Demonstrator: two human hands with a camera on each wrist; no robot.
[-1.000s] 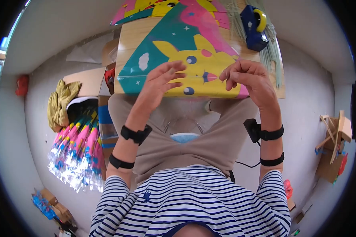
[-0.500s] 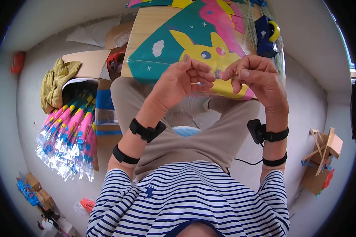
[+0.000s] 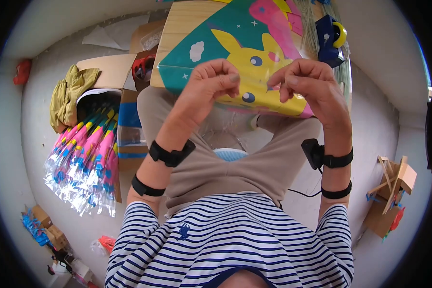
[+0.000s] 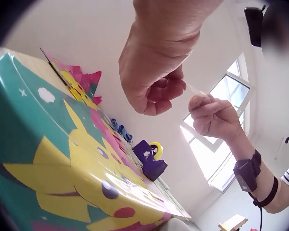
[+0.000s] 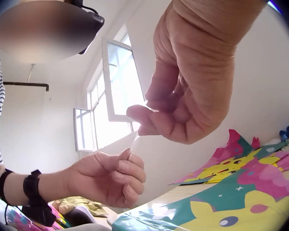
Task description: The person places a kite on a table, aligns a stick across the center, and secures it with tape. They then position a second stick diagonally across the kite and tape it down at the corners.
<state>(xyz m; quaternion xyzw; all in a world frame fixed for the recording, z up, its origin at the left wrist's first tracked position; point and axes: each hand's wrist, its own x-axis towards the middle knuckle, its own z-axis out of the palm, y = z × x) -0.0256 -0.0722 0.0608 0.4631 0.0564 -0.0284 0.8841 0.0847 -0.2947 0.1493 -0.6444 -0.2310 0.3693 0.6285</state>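
An olive cloth [image 3: 72, 98] lies against a cardboard flap [image 3: 108, 68], wooden pieces [image 3: 391, 185] sit near the wall [image 3: 412, 125], and a window [image 5: 121, 79] stands open.

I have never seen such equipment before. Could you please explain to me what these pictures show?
There is no machine here: the grips are simply a person's bare hands, the left grip and the right grip. The wide round picture is taken from the person's head, looking forward and down. The other two are taken by small black cameras strapped to the wrists. On the wooden table lies a glossy printed sheet with a yellow cartoon character; near it is a blue dispenser holding a yellow roll. Both grips pinch a thin clear strip, best seen from the wrists; its material I cannot tell.
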